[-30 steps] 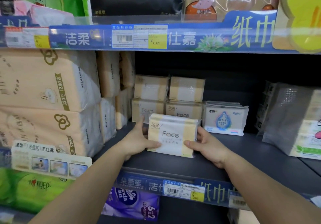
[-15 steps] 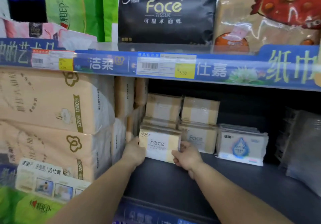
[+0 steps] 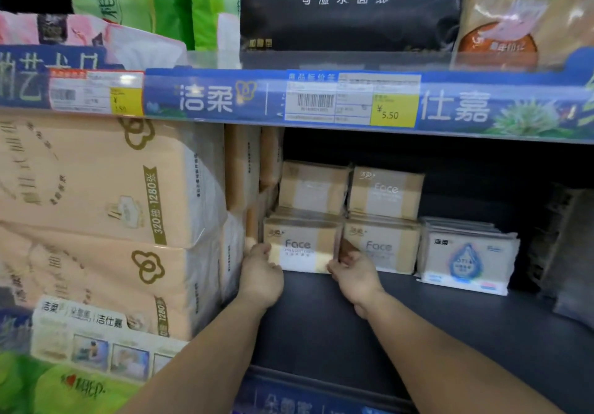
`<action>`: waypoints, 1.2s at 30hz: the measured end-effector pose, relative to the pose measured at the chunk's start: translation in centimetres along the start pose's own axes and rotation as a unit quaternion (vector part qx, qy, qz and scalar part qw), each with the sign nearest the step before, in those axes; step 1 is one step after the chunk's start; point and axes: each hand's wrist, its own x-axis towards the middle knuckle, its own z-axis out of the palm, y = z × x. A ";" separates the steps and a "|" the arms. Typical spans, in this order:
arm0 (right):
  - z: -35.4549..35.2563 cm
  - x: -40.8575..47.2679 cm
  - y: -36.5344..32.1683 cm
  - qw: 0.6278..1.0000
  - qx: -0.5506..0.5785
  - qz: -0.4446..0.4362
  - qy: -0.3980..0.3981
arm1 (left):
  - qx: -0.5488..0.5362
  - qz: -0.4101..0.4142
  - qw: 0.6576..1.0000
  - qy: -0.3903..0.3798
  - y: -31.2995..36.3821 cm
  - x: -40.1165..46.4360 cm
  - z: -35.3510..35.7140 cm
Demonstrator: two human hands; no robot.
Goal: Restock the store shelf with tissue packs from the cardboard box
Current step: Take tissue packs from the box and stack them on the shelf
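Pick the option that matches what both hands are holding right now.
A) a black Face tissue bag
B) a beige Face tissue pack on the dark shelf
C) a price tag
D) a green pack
B: the left hand and right hand grip the ends of the beige Face tissue pack, low on the dark shelf.

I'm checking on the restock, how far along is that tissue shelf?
Done: Face packs already stacked at the back. In hand: left hand and right hand hold a Face pack in the front row. Left: bare shelf in front; the cardboard box isn't visible.
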 end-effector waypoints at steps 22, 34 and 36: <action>-31.3 -21.2 0.7 0.896 -0.432 -0.060 0.087 | 0.310 0.231 0.892 -0.236 14.4 -21.5 19.2; -68.9 -50.9 10.1 0.766 -0.537 0.192 0.295 | 0.295 0.440 0.720 -0.449 26.8 -58.9 48.8; -72.8 -54.4 11.6 0.751 -0.523 0.234 0.329 | 0.278 0.459 0.695 -0.479 27.9 -63.1 53.0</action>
